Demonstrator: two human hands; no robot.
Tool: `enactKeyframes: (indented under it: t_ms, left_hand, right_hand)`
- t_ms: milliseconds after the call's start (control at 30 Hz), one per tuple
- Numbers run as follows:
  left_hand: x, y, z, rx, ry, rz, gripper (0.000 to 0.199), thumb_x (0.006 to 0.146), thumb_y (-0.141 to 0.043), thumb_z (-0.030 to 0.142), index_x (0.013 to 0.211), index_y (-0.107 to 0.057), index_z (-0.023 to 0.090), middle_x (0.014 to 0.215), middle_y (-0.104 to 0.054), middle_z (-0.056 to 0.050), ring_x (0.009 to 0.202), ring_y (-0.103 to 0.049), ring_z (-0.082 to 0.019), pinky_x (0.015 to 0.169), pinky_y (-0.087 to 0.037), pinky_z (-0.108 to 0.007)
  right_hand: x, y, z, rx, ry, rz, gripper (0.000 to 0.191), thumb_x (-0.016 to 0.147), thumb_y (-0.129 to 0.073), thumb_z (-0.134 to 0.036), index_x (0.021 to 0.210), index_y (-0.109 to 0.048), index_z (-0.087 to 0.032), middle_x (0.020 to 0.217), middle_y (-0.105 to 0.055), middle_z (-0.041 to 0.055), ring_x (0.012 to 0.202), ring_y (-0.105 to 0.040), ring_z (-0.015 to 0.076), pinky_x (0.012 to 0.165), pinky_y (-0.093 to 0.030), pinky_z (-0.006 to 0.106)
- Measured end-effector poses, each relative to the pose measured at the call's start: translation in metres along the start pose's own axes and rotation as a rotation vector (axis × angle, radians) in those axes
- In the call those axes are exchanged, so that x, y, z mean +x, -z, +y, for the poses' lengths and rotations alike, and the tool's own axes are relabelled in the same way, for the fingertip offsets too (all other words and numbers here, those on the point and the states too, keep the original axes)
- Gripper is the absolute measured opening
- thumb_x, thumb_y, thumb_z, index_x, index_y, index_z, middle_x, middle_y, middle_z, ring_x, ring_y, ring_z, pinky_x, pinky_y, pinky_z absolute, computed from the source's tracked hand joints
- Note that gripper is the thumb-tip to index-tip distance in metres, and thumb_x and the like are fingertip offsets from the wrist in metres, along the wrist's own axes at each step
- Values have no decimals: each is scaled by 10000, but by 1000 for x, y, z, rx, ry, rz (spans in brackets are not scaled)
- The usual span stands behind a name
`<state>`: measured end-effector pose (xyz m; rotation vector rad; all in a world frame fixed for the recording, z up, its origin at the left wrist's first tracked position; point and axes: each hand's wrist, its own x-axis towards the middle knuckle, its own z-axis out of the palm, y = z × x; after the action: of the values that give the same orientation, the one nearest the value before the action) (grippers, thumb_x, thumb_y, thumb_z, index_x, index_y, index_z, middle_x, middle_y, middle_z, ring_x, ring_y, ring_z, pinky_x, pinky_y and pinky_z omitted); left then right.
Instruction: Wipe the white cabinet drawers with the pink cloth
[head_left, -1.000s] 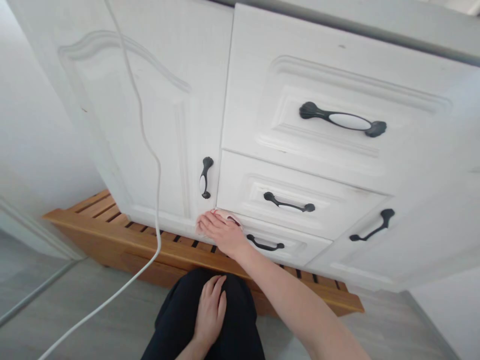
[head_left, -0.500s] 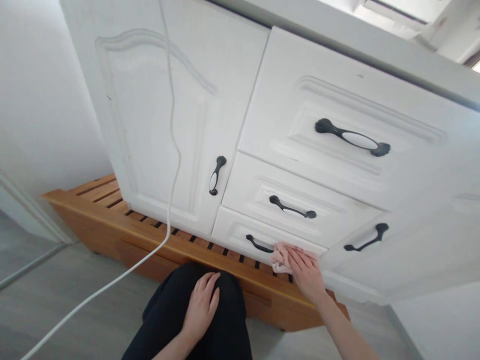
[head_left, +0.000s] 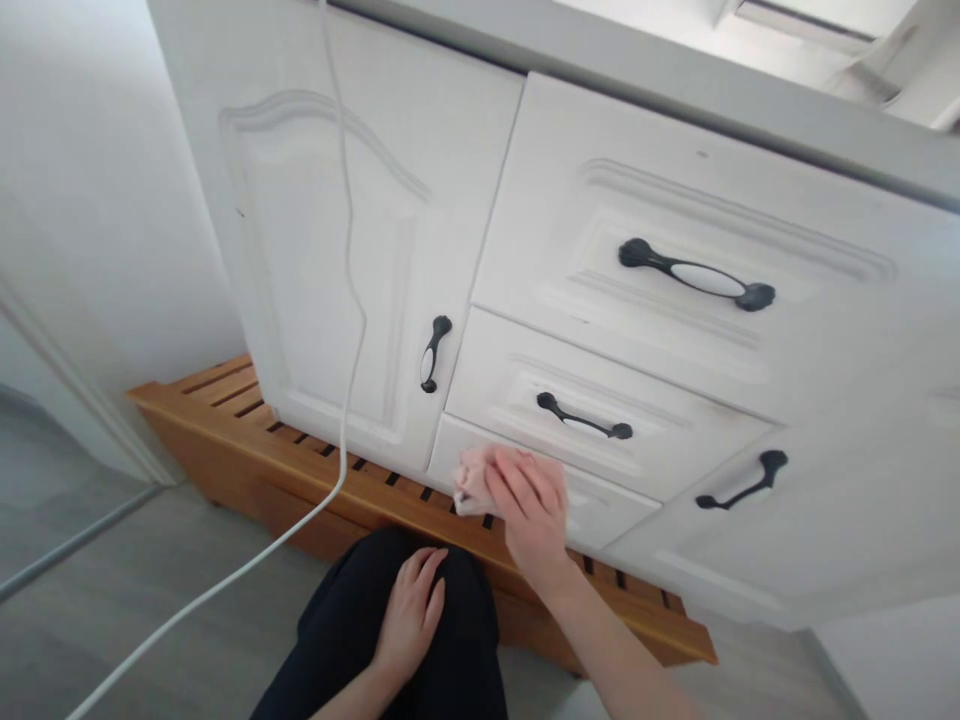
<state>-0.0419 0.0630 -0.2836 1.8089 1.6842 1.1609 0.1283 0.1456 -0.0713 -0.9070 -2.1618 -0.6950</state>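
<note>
My right hand holds a crumpled pink cloth against the front of the bottom drawer, hiding that drawer's handle. My left hand rests on my dark-trousered knee with its fingers spread a little, holding nothing. Above the cloth is the middle drawer with its black handle. The larger top drawer has a black and white handle.
A white cabinet door stands left of the drawers. A white cable hangs across it and runs to the lower left. Below lies a slatted wooden bench. Another door handle is at the right.
My right hand has moved left with the cloth, from the right part of the bottom drawer to over its handle. The view has shifted slightly. My left hand stays on the knee.
</note>
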Motion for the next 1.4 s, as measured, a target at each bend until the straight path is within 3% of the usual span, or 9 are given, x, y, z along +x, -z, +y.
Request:
enactKeyframes:
  t_ms: [133,267,400,567,833,1067,1200,1300,1400]
  left_hand:
    - [0,0,-8,0,8,-32,384,956,-416,354,1287,-580,250,1273,-587,-99,1201,-570,-234,1071,-488,-488]
    - [1,0,-16,-2,19,-49,392,958,-409,345,1302,-568,245,1287,-568,-105,1217,-550,-239,1081,-474,-498]
    - [1,-1,-21,-2,5,-63,402,958,-405,330,1320,-553,238,1292,-557,-112,1233,-531,-246,1079,-471,-505]
    - [1,-3,-23,-11,-3,-54,399,958,-400,324,1317,-548,232,1284,-551,-115,1224,-527,-251,1069,-472,-523]
    - [0,-5,-26,-12,-24,-39,383,957,-401,346,1300,-545,253,1272,-555,-99,1209,-532,-254,1066,-470,-538]
    - [1,-10,-36,32,-86,-50,390,959,-400,367,1308,-537,258,1269,-562,-89,1209,-539,-251,1062,-478,-530]
    - [-1,-11,-40,59,-90,-34,404,961,-396,388,1312,-543,251,1269,-572,-94,1204,-551,-256,1058,-484,-539]
    - [-2,-11,-43,70,-83,-37,409,966,-392,388,1325,-539,258,1288,-570,-92,1209,-555,-251,1062,-486,-536]
    - [-3,-8,-44,82,-96,-62,424,968,-387,378,1353,-520,261,1307,-564,-90,1220,-548,-245,1073,-480,-530]
  right_hand:
    - [40,-78,-10,38,76,-86,590,974,-466,-153,1528,-317,-289,1537,-454,-23,1438,-357,187,1173,-311,363]
    - [2,-142,-24,141,223,-319,661,956,-412,-65,1556,-211,-256,1594,-360,-18,1464,-313,130,1155,-355,307]
    - [-46,-163,-27,173,251,-423,660,956,-398,-60,1557,-190,-233,1571,-405,-5,1441,-355,114,1109,-413,297]
    - [-80,-135,11,182,333,-476,642,949,-388,-54,1551,-221,-204,1571,-405,1,1457,-318,94,1118,-391,265]
    - [-160,-31,94,71,197,-623,730,902,-437,-10,1544,-267,-313,1526,-459,-30,1368,-464,141,997,-447,306]
    - [-207,0,98,67,-43,-615,717,888,-499,-49,1516,-332,-353,1518,-476,-33,1421,-398,187,1092,-395,388]
    - [-250,-6,64,161,-407,-438,569,925,-429,-104,1453,-463,-312,1421,-587,22,1324,-512,221,1088,-430,441]
    - [-297,-5,23,284,-901,-187,415,964,-436,-316,1342,-591,-244,1304,-661,96,1205,-602,270,1030,-482,460]
    - [-339,11,-24,488,-1407,-6,558,882,-516,-600,1227,-654,-184,1218,-696,137,1129,-647,307,981,-519,420]
